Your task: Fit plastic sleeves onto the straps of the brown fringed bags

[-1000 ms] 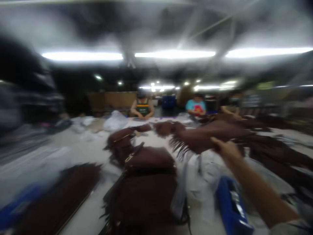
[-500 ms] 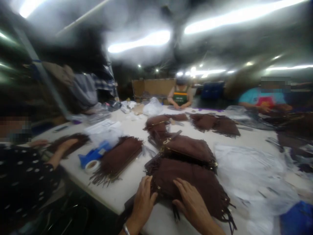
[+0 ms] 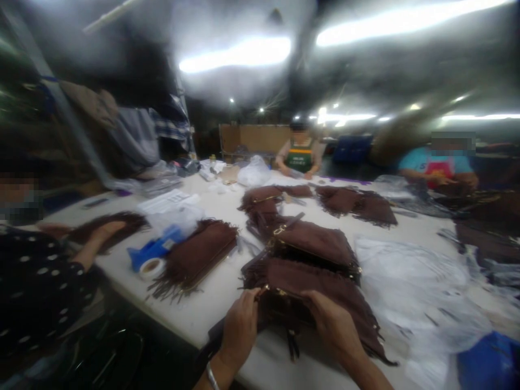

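Likely soft, limp, fairly light: dark-brown fringed bag (image 3: pixel 320 284) on bench (image 3: pixel 217 300), nearest wearer. Left hand (image 3: pixel 240 327) pinches gold-trimmed near edge by corner; right hand (image 3: pixel 336 325) grips same edge farther along. Better hold: firm edge, not loose fringe (image 3: pixel 371 319).

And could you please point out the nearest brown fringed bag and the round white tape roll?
Nearest brown fringed bag (image 3: pixel 325 287), head view: its fabric side.
Round white tape roll (image 3: pixel 145 269), head view: its flat face.
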A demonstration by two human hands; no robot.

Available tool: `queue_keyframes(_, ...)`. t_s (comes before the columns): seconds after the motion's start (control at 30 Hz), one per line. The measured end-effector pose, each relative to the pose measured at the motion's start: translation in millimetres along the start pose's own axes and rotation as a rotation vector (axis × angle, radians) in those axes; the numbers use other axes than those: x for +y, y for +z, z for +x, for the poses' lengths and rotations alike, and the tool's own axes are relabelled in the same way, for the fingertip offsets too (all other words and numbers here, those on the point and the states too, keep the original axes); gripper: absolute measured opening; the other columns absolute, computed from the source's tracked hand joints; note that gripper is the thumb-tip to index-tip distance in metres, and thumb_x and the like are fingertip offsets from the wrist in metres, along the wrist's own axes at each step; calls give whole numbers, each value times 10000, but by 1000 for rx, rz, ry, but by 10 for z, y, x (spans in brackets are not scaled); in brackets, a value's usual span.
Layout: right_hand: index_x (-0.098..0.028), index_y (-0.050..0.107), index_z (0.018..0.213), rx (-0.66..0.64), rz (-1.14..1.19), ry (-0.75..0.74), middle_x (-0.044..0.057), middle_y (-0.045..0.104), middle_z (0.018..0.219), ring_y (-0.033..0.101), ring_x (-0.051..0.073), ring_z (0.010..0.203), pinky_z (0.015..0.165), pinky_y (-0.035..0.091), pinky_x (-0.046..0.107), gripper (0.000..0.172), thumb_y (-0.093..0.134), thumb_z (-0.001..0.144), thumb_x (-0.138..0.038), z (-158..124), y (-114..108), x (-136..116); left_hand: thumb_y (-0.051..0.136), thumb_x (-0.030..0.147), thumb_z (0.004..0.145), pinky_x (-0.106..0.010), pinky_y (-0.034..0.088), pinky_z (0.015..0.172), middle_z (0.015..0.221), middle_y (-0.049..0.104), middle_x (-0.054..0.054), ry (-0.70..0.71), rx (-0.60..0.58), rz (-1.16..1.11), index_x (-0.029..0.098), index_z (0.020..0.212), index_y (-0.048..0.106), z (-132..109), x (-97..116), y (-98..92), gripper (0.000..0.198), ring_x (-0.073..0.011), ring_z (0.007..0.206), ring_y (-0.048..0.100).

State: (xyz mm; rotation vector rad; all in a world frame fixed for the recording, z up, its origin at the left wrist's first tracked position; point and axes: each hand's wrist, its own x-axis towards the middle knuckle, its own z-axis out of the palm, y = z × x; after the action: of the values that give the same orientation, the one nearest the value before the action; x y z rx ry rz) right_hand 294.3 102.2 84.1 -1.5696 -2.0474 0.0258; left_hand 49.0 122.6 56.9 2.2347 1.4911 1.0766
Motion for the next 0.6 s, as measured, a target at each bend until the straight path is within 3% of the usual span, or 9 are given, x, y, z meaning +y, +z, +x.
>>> queue_keyframes(0.1, -238, 611, 1105, 18, -20, -29, 45, 716, 1038, 683, 180, 921, 772, 543, 276, 286, 386, 933, -194, -103, 1, 15, 349, 128, 928, -339, 513, 885, 1093, 641, -82, 12, -45, 32, 197, 1183, 543, -11, -50, -140, 327, -191, 1011, 609)
queue_keyframes(0.2, -231, 603, 1179, 35, -98, -89, 55, 701, 1106, 661, 187, 982, 838, 525, 298, 339, 414, 909, -151, -203, 84, 25, 372, 134, 932, -414, 466, 940, 1163, 611, -106, 110, 3, 228, 202, 1249, 525, 3, -175, -238, 359, -230, 1058, 575)
queue_keyframes(0.37, -229, 536, 1309, 10, -202, -152, 58, 611, 1297, 568, 217, 1161, 969, 459, 372, 556, 458, 804, -9, -320, 436, 32, 375, 42, 884, -452, 460, 957, 1191, 604, -118, 151, -63, 369, 184, 1241, 544, -87, -396, -48, 421, -250, 1126, 547)
queue_keyframes(0.47, -237, 525, 1322, 16, -177, -107, 53, 592, 1322, 543, 213, 1192, 994, 436, 377, 564, 483, 807, -9, -345, 528, 9, 392, 110, 902, -466, 415, 1027, 1269, 570, -139, 117, 7, 231, 165, 1251, 546, -285, -332, 150, 386, -254, 1209, 501)
queue_keyframes(0.53, -239, 547, 1298, 18, -148, -78, 58, 611, 1297, 556, 208, 1173, 990, 434, 373, 511, 504, 829, -42, -346, 494, -27, 457, 242, 906, -452, 415, 1035, 1226, 607, -119, 70, -19, 16, 187, 1187, 600, -396, -203, 249, 321, -257, 1178, 530)
queue_keyframes(0.6, -242, 559, 1278, 23, -123, -36, 61, 628, 1271, 563, 203, 1160, 984, 431, 366, 448, 519, 858, -91, -340, 426, -69, 539, 396, 853, -437, 473, 969, 1130, 661, -101, -122, -70, -228, 193, 1079, 651, -438, -57, 329, 324, -281, 1102, 584)
